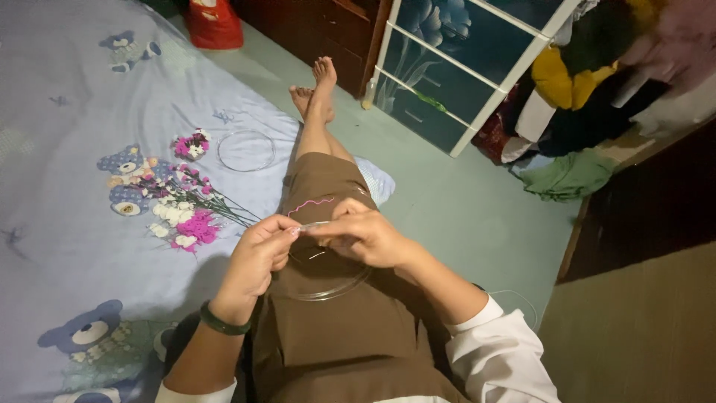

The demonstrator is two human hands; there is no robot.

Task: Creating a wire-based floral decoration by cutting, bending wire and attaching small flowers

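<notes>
Hands come first, close to me, over my lap. My left hand (257, 254) is curled, and its fingertips pinch a thin clear strip (307, 226). My right hand (363, 235) is curled too and pinches the other end of that strip, so the two hands almost touch. A dark green bangle (221, 323) sits on my left wrist. My sleeves are white.

Under my hands a thin wire ring (328, 287) lies on my brown skirt (335, 336). My hands hide part of it. A wavy pink thread (312, 203) lies on the skirt just past my fingers.

I sit with my legs out straight, and my bare feet (317, 89) rest on the pale green floor (462, 201).

To my left is a light blue sheet (60, 186) with teddy bears on it. A bunch of small pink and white flowers (183, 209) lies on it, near my left hand, with thin green stems pointing at me. A bit farther there is a small pink flower ball (192, 144), and a second ring (246, 151) lies just beside it.

Far away a red bag (214, 24) stands at the top edge of the sheet. Past my feet is a blue cabinet (447, 67) with white bars and flower pictures. A small bottle (369, 93) stands by its corner. A heap of clothes (589, 82) lies to the right of it.
</notes>
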